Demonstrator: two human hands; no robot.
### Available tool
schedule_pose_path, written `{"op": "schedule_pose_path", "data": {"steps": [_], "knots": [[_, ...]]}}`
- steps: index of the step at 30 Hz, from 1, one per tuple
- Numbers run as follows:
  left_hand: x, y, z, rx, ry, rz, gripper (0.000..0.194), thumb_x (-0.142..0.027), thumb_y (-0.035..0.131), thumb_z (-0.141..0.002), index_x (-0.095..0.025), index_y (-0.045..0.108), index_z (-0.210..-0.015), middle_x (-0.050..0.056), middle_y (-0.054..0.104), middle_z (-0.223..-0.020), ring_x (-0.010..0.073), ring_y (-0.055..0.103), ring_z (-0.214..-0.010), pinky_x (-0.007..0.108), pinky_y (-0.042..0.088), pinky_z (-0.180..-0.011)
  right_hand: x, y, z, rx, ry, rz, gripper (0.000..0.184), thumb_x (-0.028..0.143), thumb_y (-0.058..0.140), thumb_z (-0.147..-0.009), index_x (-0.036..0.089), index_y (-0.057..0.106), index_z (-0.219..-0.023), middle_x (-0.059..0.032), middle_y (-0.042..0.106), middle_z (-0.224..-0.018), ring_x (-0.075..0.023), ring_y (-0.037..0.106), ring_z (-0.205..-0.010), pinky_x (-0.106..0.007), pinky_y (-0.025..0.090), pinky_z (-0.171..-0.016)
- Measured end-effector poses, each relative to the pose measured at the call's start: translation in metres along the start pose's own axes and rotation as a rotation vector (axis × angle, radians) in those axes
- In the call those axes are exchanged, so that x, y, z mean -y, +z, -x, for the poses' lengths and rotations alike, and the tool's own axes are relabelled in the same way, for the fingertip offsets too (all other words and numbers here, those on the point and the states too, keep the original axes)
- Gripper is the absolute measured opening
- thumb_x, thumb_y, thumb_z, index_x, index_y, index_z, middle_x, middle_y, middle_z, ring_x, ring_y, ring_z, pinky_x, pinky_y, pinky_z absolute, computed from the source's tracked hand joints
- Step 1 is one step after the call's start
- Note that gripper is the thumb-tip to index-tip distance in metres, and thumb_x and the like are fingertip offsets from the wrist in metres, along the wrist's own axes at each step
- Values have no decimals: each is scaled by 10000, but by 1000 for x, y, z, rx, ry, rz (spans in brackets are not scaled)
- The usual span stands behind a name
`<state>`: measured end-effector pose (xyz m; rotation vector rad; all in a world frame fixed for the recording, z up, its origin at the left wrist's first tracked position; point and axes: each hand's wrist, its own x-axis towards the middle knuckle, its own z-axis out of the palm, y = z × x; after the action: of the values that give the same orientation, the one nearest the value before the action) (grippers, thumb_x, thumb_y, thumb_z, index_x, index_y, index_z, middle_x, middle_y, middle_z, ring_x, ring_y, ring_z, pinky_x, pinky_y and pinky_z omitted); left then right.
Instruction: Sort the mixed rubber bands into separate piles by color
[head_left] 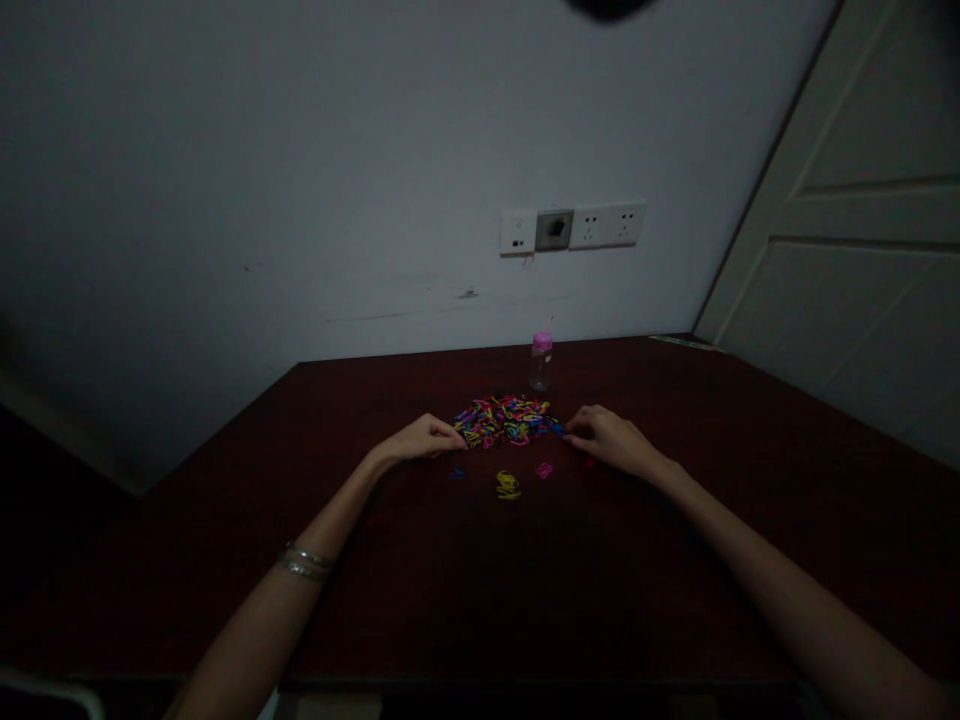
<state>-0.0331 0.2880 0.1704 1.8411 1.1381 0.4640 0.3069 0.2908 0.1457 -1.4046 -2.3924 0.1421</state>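
Observation:
A heap of small rubber bands (501, 420) in many colours lies in the middle of the dark table. At its left edge is my left hand (425, 438), thumb and fingers pinched together by the nearest bands; what they hold is too small to make out. Across the heap, my right hand (606, 438) has its fingers curled, the tips beside some blue bands (556, 428); whether they grip one is unclear. Closer to me lie a yellow cluster (508, 486), a few pink bands (544, 470) and a little blue group (457, 473). A red band (590, 463) shows dimly below my right hand.
A clear bottle (540, 370) with a pink lid stands behind the heap. The dark red-brown table (480, 590) meets a pale wall at the back, where a row of sockets (607, 226) is mounted. A panelled white door (862, 250) is at the right.

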Motion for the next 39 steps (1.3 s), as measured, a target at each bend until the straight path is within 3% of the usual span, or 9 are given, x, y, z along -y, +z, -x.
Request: {"op": "schedule_pose_path", "data": {"steps": [5, 16, 21, 25, 30, 39], "knots": [[3, 0, -4, -151, -27, 119, 331, -431, 603, -692, -120, 695, -760, -58, 316, -409, 46, 216, -356, 202, 116, -372, -1, 6, -2, 2, 0, 16, 178, 307, 516, -809, 212, 648, -882, -61, 616, -935, -217, 544, -902, -329, 459, -738], [5, 3, -9, -250, -27, 152, 272, -379, 616, -691, -118, 685, -716, -52, 350, -389, 49, 259, -346, 201, 142, -377, 3, 5, -3, -8, -24, 19, 162, 268, 478, -821, 206, 627, -833, -58, 608, -906, -216, 531, -879, -313, 445, -681], [-5, 11, -9, -367, 33, 149, 277, -367, 630, -682, -102, 676, -749, -32, 445, -451, 52, 320, -394, 190, 200, -402, 17, -3, -4, -109, -125, -206, 129, 255, 506, -809, 186, 615, -815, -50, 610, -866, -179, 550, -830, -313, 446, -739], [-23, 33, -8, -307, 163, 121, 294, -326, 637, -690, -97, 673, -870, 11, 567, -621, 72, 430, -520, 188, 308, -487, 43, -8, -3, -155, -256, -424, 117, 255, 529, -806, 180, 617, -789, -41, 614, -823, -160, 561, -789, -306, 454, -728], [-43, 59, -3, -206, 286, -23, 334, -298, 614, -728, -139, 646, -1020, -1, 570, -678, 73, 426, -560, 188, 322, -517, 68, -9, 1, -119, -326, -525, 111, 250, 546, -804, 179, 625, -773, -41, 612, -814, -144, 559, -738, -278, 457, -654], [-46, 67, 0, -180, 305, -104, 204, -255, 592, -746, -132, 674, -886, 4, 596, -684, 80, 442, -571, 188, 337, -533, 81, -8, 5, -103, -379, -533, 84, 197, 543, -796, 172, 620, -773, -38, 592, -784, -134, 529, -717, -252, 432, -617]]}}
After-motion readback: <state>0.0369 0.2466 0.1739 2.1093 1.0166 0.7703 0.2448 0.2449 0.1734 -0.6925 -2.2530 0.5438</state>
